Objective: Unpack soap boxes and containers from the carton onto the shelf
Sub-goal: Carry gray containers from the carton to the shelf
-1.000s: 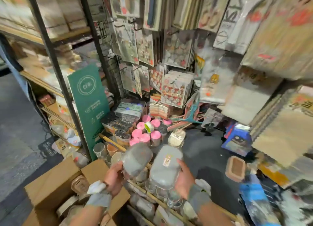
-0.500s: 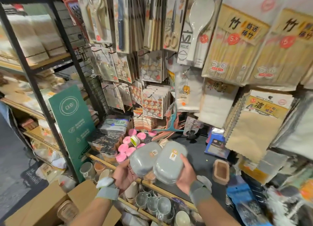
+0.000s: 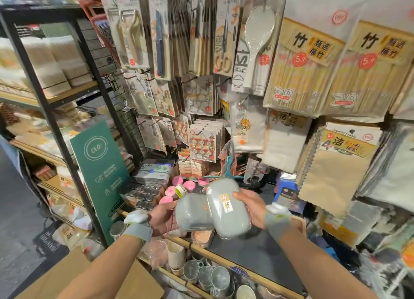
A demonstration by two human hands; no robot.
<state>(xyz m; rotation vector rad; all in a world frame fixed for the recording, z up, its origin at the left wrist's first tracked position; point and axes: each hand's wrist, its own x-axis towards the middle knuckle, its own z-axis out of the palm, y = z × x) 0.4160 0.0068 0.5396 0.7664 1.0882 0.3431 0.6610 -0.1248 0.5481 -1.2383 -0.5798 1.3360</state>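
Observation:
I hold two grey oval soap boxes over the dark shelf [image 3: 264,251]. My left hand [image 3: 164,218] is shut on the left soap box [image 3: 192,213]. My right hand [image 3: 251,205] is shut on the right soap box [image 3: 226,206], which carries a yellow and white label and overlaps the left one's top edge. Both boxes sit a little above the shelf's wooden front rail. The cardboard carton [image 3: 76,280] lies open at the bottom left, below my left forearm; its inside is out of view.
Pink-lidded jars [image 3: 177,186] and tins crowd the shelf's back left. A tan box [image 3: 201,237] lies under the soap boxes. A green sign [image 3: 100,171] leans on the black rack post. Hanging packs of utensils and cloths fill the wall. Metal cups [image 3: 208,276] stand on the lower shelf.
Both hands have risen from above the carton and moved forward over the shelf with the soap boxes. The view has tilted up, so the carton has slid down to the frame's bottom.

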